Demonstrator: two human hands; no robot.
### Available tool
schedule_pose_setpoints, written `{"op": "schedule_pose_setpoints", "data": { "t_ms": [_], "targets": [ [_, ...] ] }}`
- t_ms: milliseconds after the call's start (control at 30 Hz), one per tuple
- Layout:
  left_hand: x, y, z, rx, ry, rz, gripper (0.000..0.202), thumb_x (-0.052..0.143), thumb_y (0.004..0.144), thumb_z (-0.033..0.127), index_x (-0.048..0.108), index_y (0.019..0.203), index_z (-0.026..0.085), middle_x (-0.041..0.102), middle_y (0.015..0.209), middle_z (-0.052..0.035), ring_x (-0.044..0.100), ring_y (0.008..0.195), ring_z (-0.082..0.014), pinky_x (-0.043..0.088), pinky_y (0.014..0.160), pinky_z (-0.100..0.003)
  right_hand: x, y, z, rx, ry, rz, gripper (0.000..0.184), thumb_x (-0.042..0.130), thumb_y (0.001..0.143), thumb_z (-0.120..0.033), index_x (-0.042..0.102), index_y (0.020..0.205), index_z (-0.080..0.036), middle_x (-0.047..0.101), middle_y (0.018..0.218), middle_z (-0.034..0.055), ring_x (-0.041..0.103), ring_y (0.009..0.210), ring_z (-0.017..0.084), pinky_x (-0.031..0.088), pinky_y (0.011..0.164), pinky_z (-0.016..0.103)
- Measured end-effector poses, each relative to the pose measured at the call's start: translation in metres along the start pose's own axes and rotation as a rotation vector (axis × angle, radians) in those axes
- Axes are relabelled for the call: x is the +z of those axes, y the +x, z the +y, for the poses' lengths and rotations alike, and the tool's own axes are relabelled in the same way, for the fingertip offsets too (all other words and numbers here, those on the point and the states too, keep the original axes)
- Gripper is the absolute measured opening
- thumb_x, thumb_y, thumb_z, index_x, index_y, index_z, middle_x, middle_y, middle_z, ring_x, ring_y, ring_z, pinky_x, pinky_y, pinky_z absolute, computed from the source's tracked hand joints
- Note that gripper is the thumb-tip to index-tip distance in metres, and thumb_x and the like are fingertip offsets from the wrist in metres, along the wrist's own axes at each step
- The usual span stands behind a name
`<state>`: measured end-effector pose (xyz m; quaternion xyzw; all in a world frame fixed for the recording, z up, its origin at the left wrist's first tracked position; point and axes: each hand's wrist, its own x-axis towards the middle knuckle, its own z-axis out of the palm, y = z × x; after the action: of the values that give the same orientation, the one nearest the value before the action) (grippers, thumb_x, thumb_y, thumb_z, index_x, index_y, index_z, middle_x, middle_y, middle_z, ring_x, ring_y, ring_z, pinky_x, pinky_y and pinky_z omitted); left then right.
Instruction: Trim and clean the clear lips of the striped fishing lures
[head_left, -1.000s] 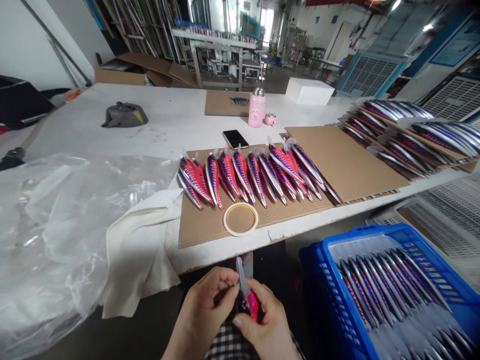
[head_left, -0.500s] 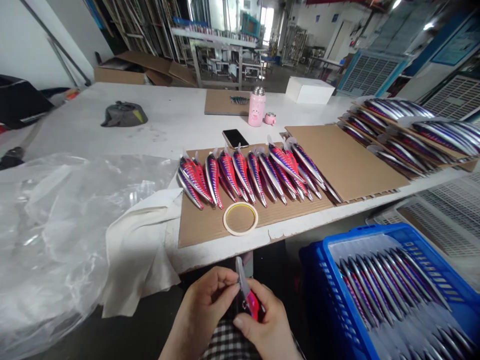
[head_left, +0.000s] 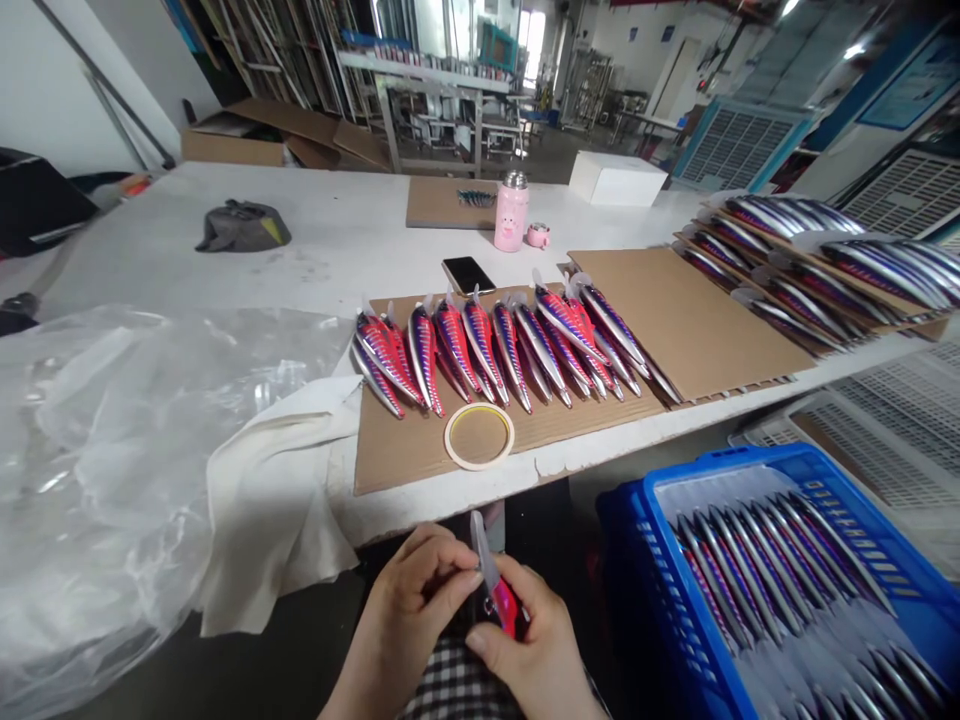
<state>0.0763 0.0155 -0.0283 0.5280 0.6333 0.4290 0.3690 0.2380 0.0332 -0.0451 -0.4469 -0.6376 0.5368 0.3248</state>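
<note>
Below the table edge, my right hand (head_left: 534, 632) is wrapped round a red fishing lure (head_left: 503, 603) whose clear lip (head_left: 481, 545) points up. My left hand (head_left: 429, 590) pinches with thumb and forefinger at the base of that lip; whatever is between those fingertips is too small to make out. Several red, purple and silver fishing lures (head_left: 480, 340) lie in a row, some overlapping, on a cardboard sheet (head_left: 397, 465) in front of me. A roll of masking tape (head_left: 478, 464) lies flat near the front edge of that sheet.
A blue crate (head_left: 651, 540) with lures stands at the lower right. Lures on cardboard are stacked (head_left: 832, 270) at the table's right end. Plastic sheeting (head_left: 135, 430) and white cloth (head_left: 277, 500) hang over the left edge. Beyond are a phone (head_left: 468, 274) and pink bottle (head_left: 511, 215).
Almost nothing differs. Both hands keep the same hold on the lure, with only a slight shift of my left fingers; the whole view has drifted a little.
</note>
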Motion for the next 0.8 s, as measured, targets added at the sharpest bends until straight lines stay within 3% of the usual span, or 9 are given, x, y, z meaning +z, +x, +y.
{"op": "schedule_pose_setpoints", "data": {
  "t_ms": [133, 267, 633, 800],
  "targets": [
    [-0.006, 0.000, 0.014, -0.063, 0.111, -0.046, 0.011, 0.059, 0.081, 0.022, 0.065, 0.072, 0.022, 0.056, 0.065, 0.0022, 0.056, 0.057, -0.0137, 0.043, 0.056, -0.022, -0.001, 0.000, 0.000, -0.013, -0.064, 0.010, 0.050, 0.074, 0.064, -0.015, 0.068, 0.112, -0.028, 0.070, 0.089, -0.0019, 0.063, 0.080, 0.019, 0.050, 0.077, 0.024],
    [-0.009, 0.001, 0.023, -0.108, 0.107, -0.102, 0.013, 0.056, 0.082, 0.024, 0.066, 0.073, 0.022, 0.064, 0.069, 0.0010, 0.061, 0.063, -0.0150, 0.045, 0.060, -0.022, -0.002, 0.000, -0.002, -0.010, -0.094, 0.005, 0.052, 0.073, 0.065, -0.014, 0.067, 0.115, -0.027, 0.070, 0.091, 0.0003, 0.064, 0.082, 0.021, 0.050, 0.077, 0.027],
    [-0.018, 0.005, 0.021, -0.105, -0.002, -0.194, 0.015, 0.059, 0.077, 0.017, 0.072, 0.080, 0.024, 0.072, 0.074, 0.0023, 0.068, 0.072, -0.0152, 0.048, 0.069, -0.019, -0.003, -0.003, 0.005, -0.003, 0.006, 0.005, 0.054, 0.069, 0.065, -0.014, 0.065, 0.117, -0.028, 0.070, 0.096, -0.0010, 0.065, 0.086, 0.020, 0.049, 0.079, 0.025],
    [-0.016, 0.004, 0.022, -0.091, 0.020, -0.140, 0.012, 0.058, 0.080, 0.021, 0.068, 0.074, 0.023, 0.069, 0.068, 0.0027, 0.064, 0.064, -0.0142, 0.046, 0.064, -0.020, -0.007, -0.002, 0.002, -0.096, -0.035, -0.021, 0.051, 0.070, 0.066, -0.016, 0.066, 0.115, -0.029, 0.068, 0.088, -0.0028, 0.063, 0.078, 0.017, 0.050, 0.073, 0.021]
  ]
}}
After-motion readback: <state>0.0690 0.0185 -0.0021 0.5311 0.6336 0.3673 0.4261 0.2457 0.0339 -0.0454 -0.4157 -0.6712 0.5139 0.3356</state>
